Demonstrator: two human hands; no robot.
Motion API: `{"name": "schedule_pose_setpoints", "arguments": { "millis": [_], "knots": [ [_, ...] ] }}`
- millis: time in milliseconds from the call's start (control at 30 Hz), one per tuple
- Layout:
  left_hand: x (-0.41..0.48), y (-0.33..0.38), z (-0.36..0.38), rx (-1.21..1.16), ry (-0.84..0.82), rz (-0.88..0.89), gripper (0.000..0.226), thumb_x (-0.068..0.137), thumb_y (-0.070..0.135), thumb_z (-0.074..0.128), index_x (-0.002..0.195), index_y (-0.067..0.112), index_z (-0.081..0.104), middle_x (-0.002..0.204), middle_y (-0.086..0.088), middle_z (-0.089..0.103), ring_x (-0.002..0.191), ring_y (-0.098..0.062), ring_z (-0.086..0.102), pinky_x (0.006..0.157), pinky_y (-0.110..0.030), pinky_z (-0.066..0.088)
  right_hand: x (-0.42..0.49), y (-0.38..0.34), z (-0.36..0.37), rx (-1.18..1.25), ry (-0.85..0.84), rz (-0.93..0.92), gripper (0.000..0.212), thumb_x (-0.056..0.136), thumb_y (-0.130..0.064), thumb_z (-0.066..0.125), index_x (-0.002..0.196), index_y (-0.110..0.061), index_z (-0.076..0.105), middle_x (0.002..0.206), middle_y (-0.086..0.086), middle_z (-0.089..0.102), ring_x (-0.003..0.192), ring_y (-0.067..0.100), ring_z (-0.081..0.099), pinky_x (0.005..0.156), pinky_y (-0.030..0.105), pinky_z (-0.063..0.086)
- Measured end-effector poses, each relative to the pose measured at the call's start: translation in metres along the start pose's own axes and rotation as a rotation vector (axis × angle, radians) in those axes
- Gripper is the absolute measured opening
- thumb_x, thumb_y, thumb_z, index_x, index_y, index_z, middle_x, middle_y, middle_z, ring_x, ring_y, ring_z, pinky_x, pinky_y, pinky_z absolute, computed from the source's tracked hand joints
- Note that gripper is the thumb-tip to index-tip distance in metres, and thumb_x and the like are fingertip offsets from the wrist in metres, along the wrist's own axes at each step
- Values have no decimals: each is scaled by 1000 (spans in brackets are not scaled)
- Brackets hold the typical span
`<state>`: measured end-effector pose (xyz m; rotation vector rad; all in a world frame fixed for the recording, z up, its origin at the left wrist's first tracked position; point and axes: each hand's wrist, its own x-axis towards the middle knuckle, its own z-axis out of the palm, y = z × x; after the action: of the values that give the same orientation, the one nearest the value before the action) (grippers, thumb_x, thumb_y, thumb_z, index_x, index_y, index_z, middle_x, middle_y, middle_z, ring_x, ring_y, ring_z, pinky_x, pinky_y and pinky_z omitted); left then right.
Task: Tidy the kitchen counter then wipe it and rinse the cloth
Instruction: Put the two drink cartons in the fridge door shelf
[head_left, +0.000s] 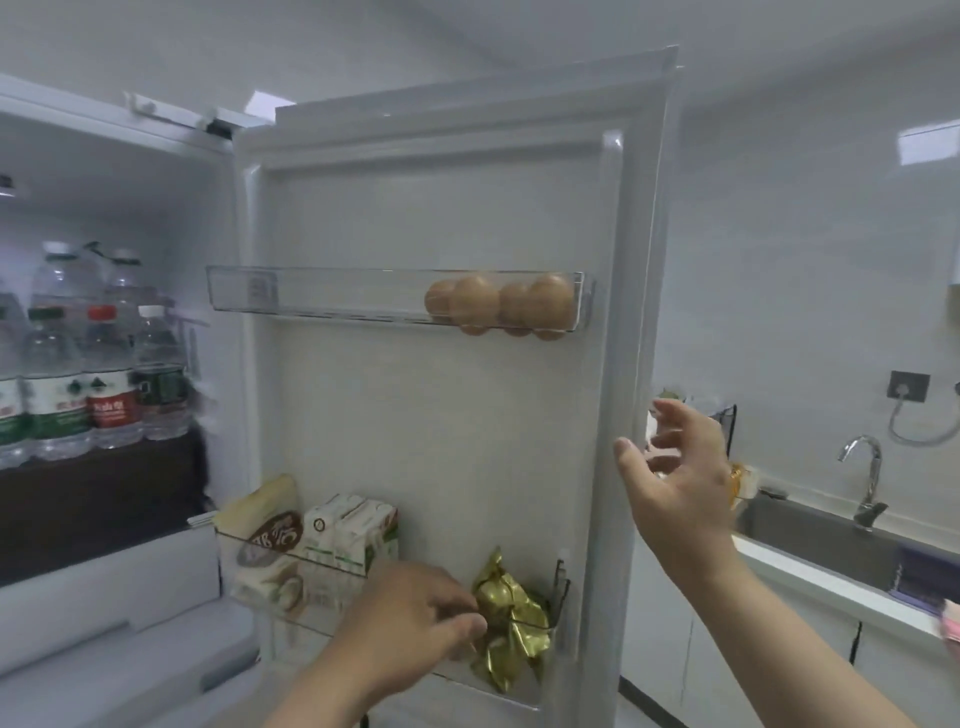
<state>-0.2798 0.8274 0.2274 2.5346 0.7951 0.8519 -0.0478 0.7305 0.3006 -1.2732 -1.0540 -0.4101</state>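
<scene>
Crinkled glossy foil wrapper (511, 618), clear plastic door shelf (311, 299), probably steel faucet (874, 478)

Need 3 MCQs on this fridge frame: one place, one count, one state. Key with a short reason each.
1. Where is the gold foil pack?
A. in the sink
B. right end of the lower door bin
C. among the water bottles

2. How many eggs show in the upper door shelf?
A. two
B. four
C. six

3. How is the right hand?
A. open, fingers spread, beside the fridge door edge
B. gripping the tap
C. holding a bottle

Key:
1 B: the pack stands in the bin's right corner.
2 B: four brown eggs show in a row through the clear shelf front.
3 A: the fingers are spread and nothing shows in its grip.
</scene>
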Motion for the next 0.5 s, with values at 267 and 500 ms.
{"name": "schedule_pose_setpoints", "arguments": {
  "millis": [267,500],
  "knots": [
    [-13,20,15,-81,178,-262,44,51,64,74,66,23,72,67,6,70,69,-6,66,67,-35,53,19,19,5,195,-300,282,77,87,-39,68,148,-31,21,146,-1,33,137,21,35,110,40,34],
    [-24,19,17,-106,245,-323,50,44,75,71,62,28,68,89,25,69,94,21,50,99,-34,39,6,27,6,288,-375,382,81,69,-67,64,131,-17,47,129,7,58,122,26,53,102,46,45]
  ]
}}
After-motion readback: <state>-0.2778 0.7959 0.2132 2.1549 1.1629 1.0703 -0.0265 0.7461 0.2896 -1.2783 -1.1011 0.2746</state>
